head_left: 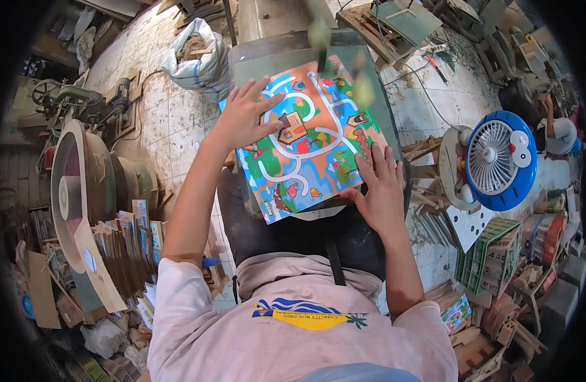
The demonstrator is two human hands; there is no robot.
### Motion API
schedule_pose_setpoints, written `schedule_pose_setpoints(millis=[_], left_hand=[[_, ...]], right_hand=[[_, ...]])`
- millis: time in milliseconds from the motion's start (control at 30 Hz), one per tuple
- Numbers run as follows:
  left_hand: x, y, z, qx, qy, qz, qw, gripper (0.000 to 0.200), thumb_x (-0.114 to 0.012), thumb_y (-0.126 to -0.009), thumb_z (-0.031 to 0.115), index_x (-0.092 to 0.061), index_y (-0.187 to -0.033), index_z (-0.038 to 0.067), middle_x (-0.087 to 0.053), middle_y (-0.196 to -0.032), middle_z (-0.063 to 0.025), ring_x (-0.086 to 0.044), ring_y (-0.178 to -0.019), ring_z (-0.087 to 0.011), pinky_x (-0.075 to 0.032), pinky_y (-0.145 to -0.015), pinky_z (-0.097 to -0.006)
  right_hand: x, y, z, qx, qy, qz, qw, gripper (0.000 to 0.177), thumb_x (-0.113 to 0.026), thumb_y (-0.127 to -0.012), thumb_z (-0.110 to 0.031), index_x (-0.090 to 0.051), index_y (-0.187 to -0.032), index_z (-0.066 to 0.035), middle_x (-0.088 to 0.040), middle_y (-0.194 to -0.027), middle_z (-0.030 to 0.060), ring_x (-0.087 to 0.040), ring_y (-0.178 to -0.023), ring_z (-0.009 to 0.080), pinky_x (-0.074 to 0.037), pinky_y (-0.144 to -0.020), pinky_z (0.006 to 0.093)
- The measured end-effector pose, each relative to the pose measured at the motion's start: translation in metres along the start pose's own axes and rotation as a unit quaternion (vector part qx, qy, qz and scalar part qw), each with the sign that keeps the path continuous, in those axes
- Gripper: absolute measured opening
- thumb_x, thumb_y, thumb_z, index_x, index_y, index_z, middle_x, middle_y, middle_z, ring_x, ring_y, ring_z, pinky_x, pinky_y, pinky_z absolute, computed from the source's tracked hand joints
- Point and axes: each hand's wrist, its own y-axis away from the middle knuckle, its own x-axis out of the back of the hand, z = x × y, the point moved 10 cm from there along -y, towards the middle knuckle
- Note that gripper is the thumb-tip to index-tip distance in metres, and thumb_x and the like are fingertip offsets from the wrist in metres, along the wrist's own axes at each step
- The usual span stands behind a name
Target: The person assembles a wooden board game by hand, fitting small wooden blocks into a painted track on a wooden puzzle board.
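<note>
A colourful maze board point(318, 167) with white curved tracks and printed houses and trees lies tilted on a dark machine table point(258, 56). My left hand point(247, 116) rests flat on its upper left part, fingers spread, thumb by the printed house. At the lower right corner, my right hand point(381, 188) holds the board, with fingers along the right edge and the thumb at the bottom edge. A dark upright tool bit point(322, 61) meets the board's far edge, under a blurred greenish part of the machine.
Left stand a large wheel-shaped machine point(69, 184) and a row of stacked boards point(124, 245). A white sack point(196, 60) sits beyond the table. Right are a blue fan point(502, 159), a green crate point(487, 254) and a cable point(427, 95). Another person point(560, 134) sits far right.
</note>
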Motion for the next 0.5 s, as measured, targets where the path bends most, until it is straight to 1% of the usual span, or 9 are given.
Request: schedule_pose_setpoints(millis=[67, 133, 167, 233, 367, 500], left_hand=[[-0.007, -0.003, 0.0, -0.009, -0.001, -0.044, 0.999, 0.066, -0.06, -0.101, 0.069, -0.062, -0.157, 0.034, -0.04, -0.173, -0.0182, -0.043, -0.153, -0.0443, -0.031, -0.123, -0.0636], [-0.009, 0.0, 0.002, -0.003, 0.002, -0.033, 0.999, 0.067, -0.059, -0.101, 0.07, -0.062, -0.157, 0.033, -0.041, -0.172, -0.0184, -0.043, -0.153, -0.0441, -0.031, -0.123, -0.063], [-0.008, 0.004, 0.002, 0.007, 0.004, -0.021, 1.0, 0.068, -0.058, -0.101, 0.07, -0.061, -0.157, 0.033, -0.041, -0.172, -0.0185, -0.043, -0.152, -0.0438, -0.032, -0.122, -0.0624], [-0.007, 0.008, 0.006, 0.023, -0.001, -0.015, 1.0, 0.068, -0.058, -0.101, 0.07, -0.062, -0.157, 0.032, -0.042, -0.172, -0.0187, -0.043, -0.152, -0.0435, -0.032, -0.121, -0.062], [-0.006, 0.015, 0.01, 0.064, -0.008, 0.007, 0.998, 0.066, -0.06, -0.101, 0.069, -0.063, -0.155, 0.031, -0.043, -0.17, -0.0195, -0.044, -0.15, -0.0435, -0.034, -0.118, -0.0614], [-0.002, 0.02, 0.018, 0.086, -0.018, 0.015, 0.996, 0.066, -0.062, -0.101, 0.066, -0.064, -0.155, 0.029, -0.043, -0.17, -0.0199, -0.045, -0.149, -0.0442, -0.035, -0.117, -0.0609]], right_hand=[[0.002, -0.006, 0.007, 0.008, 0.0, 0.001, 1.0, 0.08, -0.087, -0.082, -0.045, -0.063, -0.151, -0.013, -0.042, -0.17, 0.0208, -0.035, -0.158, 0.0501, -0.032, -0.123, 0.0708], [0.005, -0.013, 0.017, 0.02, 0.0, 0.001, 1.0, 0.079, -0.087, -0.082, -0.046, -0.064, -0.15, -0.013, -0.042, -0.17, 0.0202, -0.036, -0.157, 0.0496, -0.032, -0.123, 0.0705], [0.006, -0.017, 0.019, 0.033, -0.01, -0.005, 0.999, 0.081, -0.085, -0.081, -0.05, -0.065, -0.15, -0.013, -0.042, -0.171, 0.0191, -0.036, -0.157, 0.0496, -0.032, -0.123, 0.0707], [0.003, -0.026, 0.029, 0.055, -0.014, -0.022, 0.998, 0.086, -0.082, -0.077, -0.058, -0.065, -0.15, -0.016, -0.041, -0.172, 0.0171, -0.034, -0.158, 0.0503, -0.031, -0.124, 0.0715], [0.009, -0.04, 0.04, 0.068, -0.037, -0.038, 0.996, 0.087, -0.082, -0.076, -0.059, -0.065, -0.15, -0.016, -0.04, -0.173, 0.0164, -0.032, -0.16, 0.0498, -0.029, -0.125, 0.0715], [0.007, -0.053, 0.052, 0.091, -0.048, -0.057, 0.993, 0.087, -0.082, -0.076, -0.058, -0.064, -0.152, -0.019, -0.038, -0.175, 0.0142, -0.028, -0.162, 0.0487, -0.026, -0.127, 0.0725]])
